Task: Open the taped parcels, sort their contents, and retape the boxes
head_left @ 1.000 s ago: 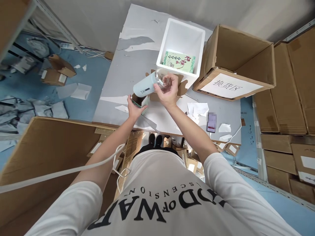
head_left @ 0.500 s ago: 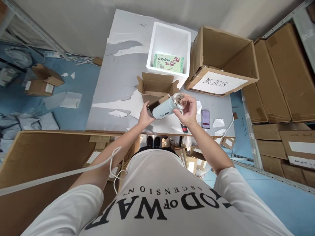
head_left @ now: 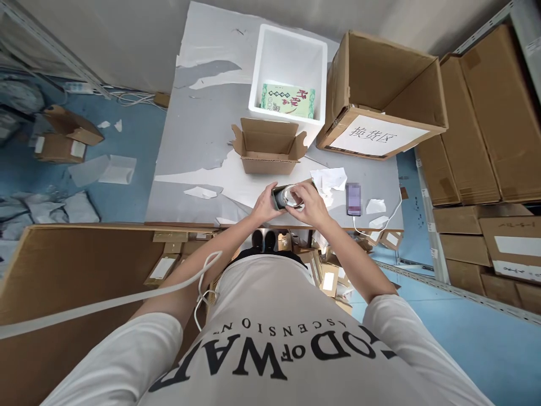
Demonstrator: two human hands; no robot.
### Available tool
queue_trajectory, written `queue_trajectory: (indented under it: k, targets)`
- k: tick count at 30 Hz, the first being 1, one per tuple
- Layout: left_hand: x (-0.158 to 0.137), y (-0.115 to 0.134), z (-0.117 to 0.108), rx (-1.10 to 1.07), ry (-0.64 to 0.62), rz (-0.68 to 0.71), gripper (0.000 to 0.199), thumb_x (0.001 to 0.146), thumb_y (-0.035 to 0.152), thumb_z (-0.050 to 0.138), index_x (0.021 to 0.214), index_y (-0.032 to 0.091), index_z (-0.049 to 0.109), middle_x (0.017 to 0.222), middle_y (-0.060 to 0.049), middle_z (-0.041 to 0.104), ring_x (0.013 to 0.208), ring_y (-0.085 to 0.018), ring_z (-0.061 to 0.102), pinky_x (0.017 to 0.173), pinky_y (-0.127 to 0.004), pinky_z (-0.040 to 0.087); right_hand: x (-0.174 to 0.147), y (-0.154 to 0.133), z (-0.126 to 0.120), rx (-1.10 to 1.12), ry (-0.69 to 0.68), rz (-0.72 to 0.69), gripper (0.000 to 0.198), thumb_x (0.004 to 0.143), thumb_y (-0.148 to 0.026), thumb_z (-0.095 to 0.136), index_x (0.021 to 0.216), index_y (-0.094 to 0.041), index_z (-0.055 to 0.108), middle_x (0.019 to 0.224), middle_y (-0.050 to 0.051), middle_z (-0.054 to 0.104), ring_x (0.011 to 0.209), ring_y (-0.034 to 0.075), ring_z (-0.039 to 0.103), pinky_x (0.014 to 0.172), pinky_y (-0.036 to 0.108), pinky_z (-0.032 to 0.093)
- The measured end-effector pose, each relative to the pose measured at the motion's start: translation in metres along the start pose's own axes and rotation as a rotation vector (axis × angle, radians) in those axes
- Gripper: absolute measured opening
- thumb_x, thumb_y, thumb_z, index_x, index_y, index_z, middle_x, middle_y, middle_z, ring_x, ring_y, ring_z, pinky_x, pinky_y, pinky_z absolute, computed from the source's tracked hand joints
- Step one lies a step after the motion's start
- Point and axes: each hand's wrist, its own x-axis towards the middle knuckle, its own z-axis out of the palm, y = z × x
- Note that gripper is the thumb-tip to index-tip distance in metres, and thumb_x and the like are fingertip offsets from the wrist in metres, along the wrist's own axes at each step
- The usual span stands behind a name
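Close to the table's front edge, my left hand [head_left: 265, 205] is wrapped round a narrow dark box [head_left: 277, 197]. Most of the bottle [head_left: 289, 196] is inside that box; only its shiny silver end shows at the opening. My right hand [head_left: 311, 205] has its fingers closed on this silver end. The bottle's pale blue body is hidden now. Just behind my hands, an open brown cardboard box [head_left: 269, 165] stands with its flaps up.
A white foam box [head_left: 291, 51] holding green printed packs stands at the back. Beside it is a large carton [head_left: 393, 73] with a handwritten sign. A phone [head_left: 353, 198] with a cable and torn paper [head_left: 328, 179] lie to the right. Stacked cartons [head_left: 482, 118] line the right side.
The bottle, earlier tilted with its pale blue body showing, has gone into the dark box up to its silver end. Both hands have come lower and closer together, uncovering the brown box and paper.
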Motion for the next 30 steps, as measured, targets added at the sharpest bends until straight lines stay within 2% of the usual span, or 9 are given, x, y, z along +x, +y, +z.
queue_trajectory:
  k: [4, 9, 12, 16, 21, 24, 27, 29, 30]
  targets:
    - [-0.003, -0.016, 0.004, 0.201, -0.084, 0.066, 0.093, 0.053, 0.031, 0.081, 0.134, 0.013, 0.039, 0.132, -0.016, 0.053, 0.122, -0.032, 0.054, 0.104, -0.045, 0.043, 0.003, -0.007, 0.008, -0.313, -0.233, 0.136, 0.039, 0.078, -0.044, 0.065, 0.107, -0.019, 0.057, 0.105, 0.013, 0.061, 0.099, 0.031, 0.055, 0.085, 0.042, 0.044]
    - [-0.007, -0.035, 0.006, 0.272, -0.109, 0.144, 0.086, 0.060, 0.026, 0.076, 0.134, 0.014, 0.036, 0.131, -0.017, 0.054, 0.117, -0.029, 0.057, 0.099, -0.043, 0.048, 0.008, -0.018, 0.023, -0.450, -0.391, 0.285, 0.046, 0.083, -0.047, 0.059, 0.120, -0.021, 0.050, 0.114, 0.013, 0.060, 0.090, 0.029, 0.060, 0.071, 0.035, 0.043]
    - [-0.007, -0.042, 0.002, 0.289, -0.129, 0.192, 0.080, 0.061, 0.029, 0.076, 0.131, 0.015, 0.039, 0.128, -0.016, 0.055, 0.117, -0.029, 0.057, 0.099, -0.043, 0.048, 0.012, -0.019, 0.027, -0.442, -0.500, 0.251, 0.044, 0.088, -0.048, 0.053, 0.124, -0.023, 0.048, 0.116, 0.013, 0.059, 0.093, 0.030, 0.061, 0.072, 0.035, 0.044]
    - [-0.005, -0.044, 0.000, 0.298, -0.141, 0.223, 0.076, 0.063, 0.030, 0.075, 0.129, 0.014, 0.041, 0.125, -0.015, 0.057, 0.114, -0.029, 0.058, 0.098, -0.042, 0.049, 0.014, -0.015, 0.023, -0.434, -0.532, 0.220, 0.044, 0.091, -0.051, 0.046, 0.124, -0.023, 0.049, 0.117, 0.013, 0.059, 0.094, 0.030, 0.062, 0.077, 0.040, 0.045]
    - [-0.003, -0.038, -0.004, 0.299, -0.153, 0.287, 0.078, 0.066, 0.038, 0.076, 0.132, 0.015, 0.041, 0.127, -0.015, 0.054, 0.118, -0.029, 0.055, 0.101, -0.043, 0.046, 0.002, 0.000, 0.010, -0.366, -0.585, 0.062, 0.066, 0.078, -0.060, 0.062, 0.130, -0.023, 0.048, 0.140, 0.015, 0.046, 0.102, 0.033, 0.061, 0.079, 0.045, 0.049]
    - [-0.002, -0.032, -0.007, 0.291, -0.164, 0.346, 0.069, 0.074, 0.042, 0.071, 0.131, 0.017, 0.044, 0.127, -0.015, 0.053, 0.120, -0.028, 0.053, 0.102, -0.044, 0.045, -0.016, 0.015, 0.008, -0.290, -0.460, 0.042, 0.048, 0.089, -0.049, 0.052, 0.130, -0.024, 0.050, 0.150, 0.012, 0.037, 0.119, 0.032, 0.054, 0.084, 0.044, 0.051]
    - [-0.005, -0.030, -0.006, 0.286, -0.153, 0.369, 0.052, 0.081, 0.040, 0.063, 0.125, 0.018, 0.048, 0.128, -0.016, 0.052, 0.123, -0.027, 0.050, 0.103, -0.045, 0.044, -0.037, 0.031, 0.019, -0.164, -0.054, 0.242, 0.056, 0.090, -0.053, 0.047, 0.136, -0.021, 0.047, 0.150, 0.015, 0.035, 0.134, 0.032, 0.041, 0.098, 0.047, 0.046]
    - [-0.008, -0.031, -0.004, 0.288, -0.146, 0.364, 0.044, 0.084, 0.038, 0.059, 0.122, 0.017, 0.050, 0.128, -0.016, 0.051, 0.125, -0.026, 0.049, 0.104, -0.045, 0.043, -0.046, 0.041, 0.032, 0.025, 0.251, 0.429, 0.075, 0.085, -0.063, 0.047, 0.146, -0.021, 0.034, 0.154, 0.016, 0.027, 0.139, 0.031, 0.034, 0.105, 0.051, 0.041]
    - [-0.009, -0.031, -0.003, 0.289, -0.145, 0.359, 0.043, 0.084, 0.038, 0.058, 0.121, 0.017, 0.051, 0.129, -0.016, 0.050, 0.125, -0.026, 0.049, 0.104, -0.045, 0.043, -0.048, 0.044, 0.038, 0.178, 0.346, 0.505, 0.080, 0.085, -0.067, 0.043, 0.149, -0.022, 0.026, 0.156, 0.015, 0.025, 0.139, 0.030, 0.034, 0.105, 0.051, 0.041]
